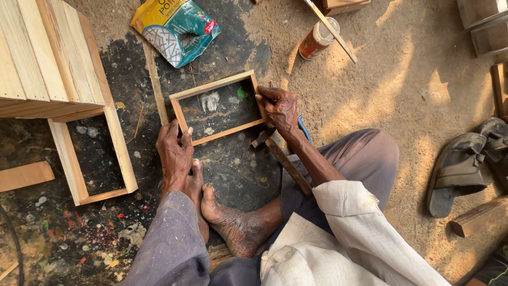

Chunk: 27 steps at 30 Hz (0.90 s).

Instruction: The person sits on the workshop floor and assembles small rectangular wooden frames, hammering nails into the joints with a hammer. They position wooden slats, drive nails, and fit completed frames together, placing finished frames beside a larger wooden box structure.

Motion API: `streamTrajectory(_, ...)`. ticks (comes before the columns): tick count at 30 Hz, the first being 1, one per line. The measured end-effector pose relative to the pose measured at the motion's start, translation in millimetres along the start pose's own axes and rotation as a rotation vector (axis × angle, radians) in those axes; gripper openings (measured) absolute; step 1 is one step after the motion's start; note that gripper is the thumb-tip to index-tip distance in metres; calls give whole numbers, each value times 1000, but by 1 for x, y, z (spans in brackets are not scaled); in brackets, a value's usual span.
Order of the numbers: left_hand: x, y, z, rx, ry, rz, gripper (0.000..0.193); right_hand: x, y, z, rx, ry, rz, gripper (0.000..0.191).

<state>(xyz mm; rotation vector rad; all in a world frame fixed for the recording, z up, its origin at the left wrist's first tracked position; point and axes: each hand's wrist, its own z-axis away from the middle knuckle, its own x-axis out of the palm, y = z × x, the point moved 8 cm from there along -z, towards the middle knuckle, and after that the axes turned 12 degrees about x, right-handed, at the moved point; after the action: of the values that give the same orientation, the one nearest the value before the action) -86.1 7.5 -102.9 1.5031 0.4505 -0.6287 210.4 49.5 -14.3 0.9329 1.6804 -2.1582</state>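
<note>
Head view looks straight down on a person sitting on a dark, paint-flecked floor [233,175], bare feet [222,212] tucked in front. A small rectangular wooden frame [218,107] lies flat on the floor just beyond the feet. The left hand [173,151] presses on the frame's near left corner, fingers bent over the wood, while the right hand [279,108] grips the frame's right end, fingers curled over its top edge; the hands sit apart, one at each end. A hammer [283,159] lies on the floor just beside the right wrist. To the left rests a larger open wooden box [119,148] beneath stacked planks [47,53]. Farther off lie a crumpled bag [174,29], a can [316,39] and a sandal [455,172] on sandy ground.
</note>
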Motion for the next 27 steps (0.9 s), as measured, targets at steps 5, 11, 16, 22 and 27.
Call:
streamTrajectory(5,0,39,-4,344,128,-365,53,-11,27,42,184,-216,247,46)
streamTrajectory(11,55,81,-34,586,-66,-448,77,-16,47,149,-98,-312,452,82)
streamTrajectory(16,69,89,-44,540,-208,-463,89,-29,100,154,482,-374,-181,72)
streamTrajectory(22,70,92,-44,527,-235,-625,85,-41,105,111,564,-103,-423,59)
streamTrajectory(27,72,89,-45,534,-222,-625,83,-19,91,83,481,-113,-583,61)
